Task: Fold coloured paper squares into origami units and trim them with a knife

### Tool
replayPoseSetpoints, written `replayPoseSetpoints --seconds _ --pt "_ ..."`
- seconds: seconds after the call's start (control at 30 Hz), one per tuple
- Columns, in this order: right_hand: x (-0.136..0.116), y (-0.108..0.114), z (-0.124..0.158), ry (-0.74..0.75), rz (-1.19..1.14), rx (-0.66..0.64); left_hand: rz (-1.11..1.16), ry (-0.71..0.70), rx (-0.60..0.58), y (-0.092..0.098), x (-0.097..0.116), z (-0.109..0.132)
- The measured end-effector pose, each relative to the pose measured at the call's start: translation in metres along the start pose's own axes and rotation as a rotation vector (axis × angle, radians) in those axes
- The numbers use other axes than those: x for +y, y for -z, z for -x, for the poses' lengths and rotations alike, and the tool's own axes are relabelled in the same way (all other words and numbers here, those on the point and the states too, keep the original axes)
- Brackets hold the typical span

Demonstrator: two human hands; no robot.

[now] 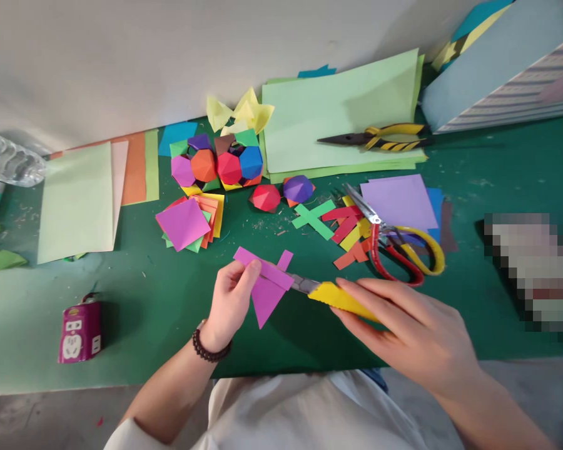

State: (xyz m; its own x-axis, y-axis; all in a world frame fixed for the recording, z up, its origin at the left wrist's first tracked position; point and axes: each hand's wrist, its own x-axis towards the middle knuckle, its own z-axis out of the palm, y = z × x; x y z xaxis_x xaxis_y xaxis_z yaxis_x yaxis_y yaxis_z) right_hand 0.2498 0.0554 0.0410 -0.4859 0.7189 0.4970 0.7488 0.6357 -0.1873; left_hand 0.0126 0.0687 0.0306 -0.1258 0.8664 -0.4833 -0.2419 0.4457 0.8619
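In my left hand [234, 287] a piece of purple paper [268, 299] is pinched between thumb and fingers. It is folded, with a pointed lower tip and a strip crossing its top. My right hand [408, 319] grips a yellow utility knife [340, 300]. Its grey blade reaches left and meets the paper's right side, partly hidden behind the strip. Up and to the right of the knife lie scissors [388, 240] with one red and one yellow handle. Cut paper strips [344, 224] in green, red, yellow and orange are beside them.
Behind my hands stand folded paper balls [216, 164] and a stack of coloured squares [185, 222]. Pliers [375, 137] rest on pale green sheets [328, 106]. A purple socket block [79, 331] is at left, a plastic bottle [12, 159] beyond it.
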Motion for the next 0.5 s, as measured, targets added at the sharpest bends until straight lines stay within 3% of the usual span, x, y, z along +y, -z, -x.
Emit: replayPoseSetpoints --seconds 0.17,0.33,0.5 --pt "-0.004 -0.004 -0.004 -0.014 -0.016 0.013 0.06 0.035 -0.138 0.002 -0.006 0.001" --pt "0.0 0.001 -0.004 -0.017 0.011 0.032 -0.054 -0.115 0.035 0.005 -0.01 0.0" --pt "0.005 0.008 -0.002 -0.011 0.001 0.013 -0.199 -0.093 -0.046 0.003 0.001 0.002"
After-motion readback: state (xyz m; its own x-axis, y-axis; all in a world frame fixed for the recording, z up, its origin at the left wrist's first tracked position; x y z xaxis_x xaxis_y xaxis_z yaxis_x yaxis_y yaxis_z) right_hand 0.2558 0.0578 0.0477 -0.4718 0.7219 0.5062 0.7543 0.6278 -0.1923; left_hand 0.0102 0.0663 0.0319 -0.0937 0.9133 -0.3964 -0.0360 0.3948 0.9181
